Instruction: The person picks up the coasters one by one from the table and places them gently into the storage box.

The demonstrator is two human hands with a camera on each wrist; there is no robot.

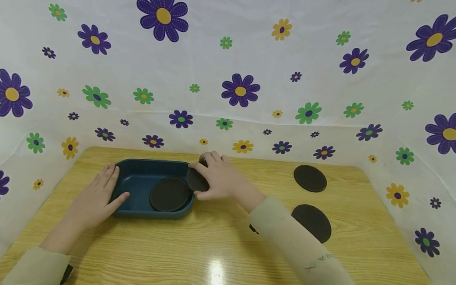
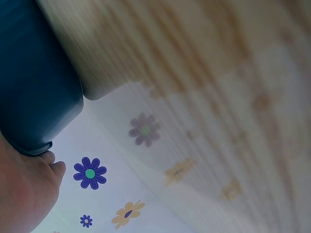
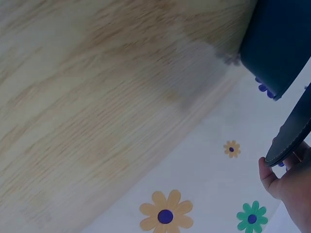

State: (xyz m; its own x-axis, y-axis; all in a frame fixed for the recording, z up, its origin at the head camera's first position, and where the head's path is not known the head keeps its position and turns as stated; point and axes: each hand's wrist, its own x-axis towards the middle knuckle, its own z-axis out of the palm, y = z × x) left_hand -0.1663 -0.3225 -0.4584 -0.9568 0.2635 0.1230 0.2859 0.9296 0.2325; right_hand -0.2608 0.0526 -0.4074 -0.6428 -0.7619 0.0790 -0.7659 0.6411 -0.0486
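Observation:
A dark blue rectangular bin with rounded corners lies on the left part of the table. My left hand rests at its left rim, fingers straight along that side and thumb reaching over the edge. Inside, toward the right end, lies a round black coaster. My right hand grips another black coaster by its edge, tilted over the bin's right rim. From the right wrist, this coaster shows a stitched edge, with the thumb and fingers around it beside the bin.
Two more round black coasters lie on the right of the wooden table, one farther back and one nearer, the latter partly behind my right sleeve. A flower-printed white cloth encloses the back and sides.

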